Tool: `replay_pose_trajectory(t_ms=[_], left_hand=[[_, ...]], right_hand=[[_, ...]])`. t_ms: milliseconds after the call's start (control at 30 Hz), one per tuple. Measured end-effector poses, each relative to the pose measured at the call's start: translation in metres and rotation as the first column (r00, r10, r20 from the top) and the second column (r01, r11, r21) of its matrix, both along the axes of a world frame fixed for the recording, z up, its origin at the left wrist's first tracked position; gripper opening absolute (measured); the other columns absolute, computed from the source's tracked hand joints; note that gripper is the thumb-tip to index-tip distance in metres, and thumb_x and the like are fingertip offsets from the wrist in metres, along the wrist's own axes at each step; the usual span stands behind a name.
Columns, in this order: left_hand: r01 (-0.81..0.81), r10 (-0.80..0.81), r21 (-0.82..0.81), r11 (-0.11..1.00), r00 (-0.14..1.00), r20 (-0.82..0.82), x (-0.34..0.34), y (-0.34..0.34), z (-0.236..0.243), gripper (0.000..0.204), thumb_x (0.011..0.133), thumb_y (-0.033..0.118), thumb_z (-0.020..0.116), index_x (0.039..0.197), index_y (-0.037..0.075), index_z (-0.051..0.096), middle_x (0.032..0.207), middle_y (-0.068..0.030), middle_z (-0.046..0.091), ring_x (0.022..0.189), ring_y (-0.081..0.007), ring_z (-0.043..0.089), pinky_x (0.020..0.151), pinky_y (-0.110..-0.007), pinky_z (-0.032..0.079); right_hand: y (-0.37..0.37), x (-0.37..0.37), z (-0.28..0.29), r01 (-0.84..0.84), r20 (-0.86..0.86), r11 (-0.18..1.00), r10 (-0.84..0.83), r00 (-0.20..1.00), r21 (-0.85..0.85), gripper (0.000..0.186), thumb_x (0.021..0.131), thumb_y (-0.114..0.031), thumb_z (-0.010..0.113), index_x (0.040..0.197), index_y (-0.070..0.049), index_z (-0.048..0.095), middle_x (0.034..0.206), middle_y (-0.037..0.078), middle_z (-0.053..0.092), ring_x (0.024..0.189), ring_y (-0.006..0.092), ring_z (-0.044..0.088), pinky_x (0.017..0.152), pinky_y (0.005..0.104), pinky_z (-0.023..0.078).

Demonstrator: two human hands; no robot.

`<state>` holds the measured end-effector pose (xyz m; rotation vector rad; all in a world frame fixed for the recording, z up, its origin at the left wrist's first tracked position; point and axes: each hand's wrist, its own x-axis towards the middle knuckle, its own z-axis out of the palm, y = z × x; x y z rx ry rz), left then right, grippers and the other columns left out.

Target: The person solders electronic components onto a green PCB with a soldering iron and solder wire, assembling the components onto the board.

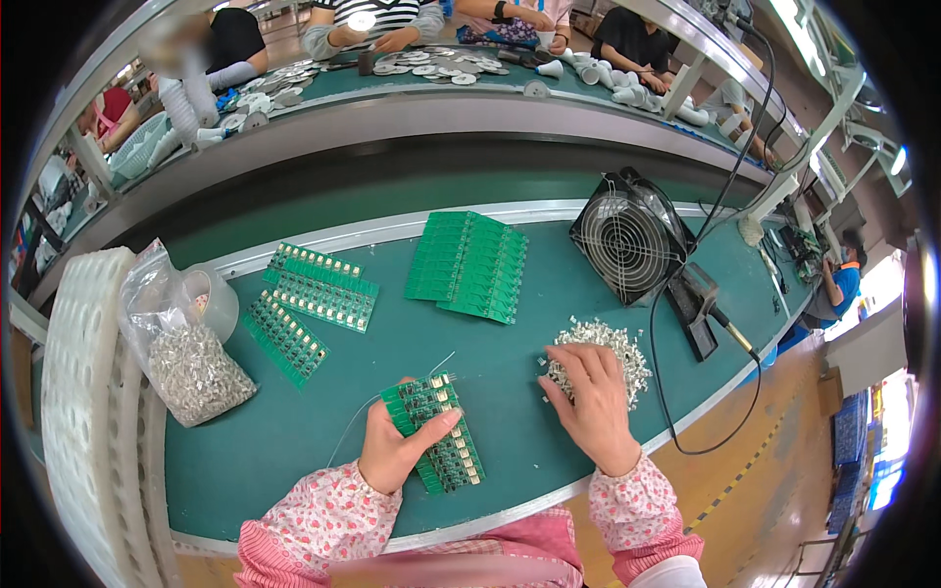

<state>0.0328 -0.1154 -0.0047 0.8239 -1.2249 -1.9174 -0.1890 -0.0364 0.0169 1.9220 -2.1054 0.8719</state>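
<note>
My left hand (400, 443) grips a green circuit board panel (453, 446) near the table's front edge, thumb across its face. White connectors sit in a row along that panel. To the right, my right hand (593, 402) rests over a pile of small white connectors (622, 358), its fingers bent down into the near left side of the pile. Whether a connector is between its fingertips is hidden. Farther back lie a stack of bare green panels (468, 265) and, to its left, several panels with white parts (323, 294).
A clear bag of small parts (196, 367) and a roll of tape (211, 302) stand left, beside white foam trays (83, 353). A black fan (627, 240) and a soldering iron (730, 331) with a looping cord are at right. People work at the far bench (412, 113).
</note>
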Motion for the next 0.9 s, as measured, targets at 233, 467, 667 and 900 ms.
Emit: replay_pose_trajectory(t_ms=[233, 467, 667, 900], left_hand=[[0.129, -0.123, 0.104, 0.986, 0.991, -0.058, 0.009, -0.010, 0.002, 0.021, 0.081, 0.010, 0.070, 0.096, 0.001, 0.061, 0.084, -0.0043, 0.065, 0.074, -0.0103, 0.061, 0.067, -0.026, 0.050], [0.303, -0.288, 0.154, 0.940, 0.951, -0.116, 0.016, -0.022, 0.000, 0.020, 0.080, 0.010, 0.067, 0.096, 0.000, 0.060, 0.086, -0.0073, 0.063, 0.074, -0.0135, 0.061, 0.066, -0.029, 0.052], [0.352, -0.337, 0.134, 0.926, 0.933, -0.126, 0.014, -0.019, 0.000, 0.021, 0.081, 0.010, 0.069, 0.098, 0.001, 0.062, 0.089, -0.0049, 0.065, 0.079, -0.0099, 0.060, 0.069, -0.026, 0.050], [0.213, -0.213, 0.055, 0.976, 0.977, -0.009, 0.008, -0.009, 0.007, 0.015, 0.081, 0.009, 0.070, 0.092, 0.001, 0.063, 0.081, -0.0022, 0.064, 0.072, -0.0084, 0.059, 0.065, -0.025, 0.049]], right_hand=[[0.006, -0.009, -0.010, -0.035, -0.220, 0.998, 0.044, 0.975, 0.044, 0.021, 0.071, -0.009, 0.071, 0.091, -0.008, 0.065, 0.092, 0.003, 0.060, 0.088, 0.0229, 0.055, 0.078, 0.0362, 0.041], [0.005, -0.004, -0.008, -0.026, -0.233, 0.999, 0.031, 0.972, 0.026, 0.018, 0.070, -0.008, 0.072, 0.087, -0.009, 0.064, 0.089, 0.002, 0.059, 0.088, 0.0217, 0.054, 0.077, 0.0359, 0.042], [0.006, -0.008, -0.011, -0.038, -0.210, 0.999, 0.035, 0.977, -0.009, 0.019, 0.071, -0.005, 0.071, 0.088, -0.008, 0.064, 0.085, 0.003, 0.061, 0.082, 0.0225, 0.056, 0.073, 0.0349, 0.043], [0.005, -0.002, -0.005, -0.027, 0.092, 0.999, 0.029, 0.995, -0.023, 0.016, 0.074, 0.000, 0.069, 0.088, -0.005, 0.064, 0.077, 0.008, 0.062, 0.074, 0.0254, 0.057, 0.066, 0.0352, 0.044]])
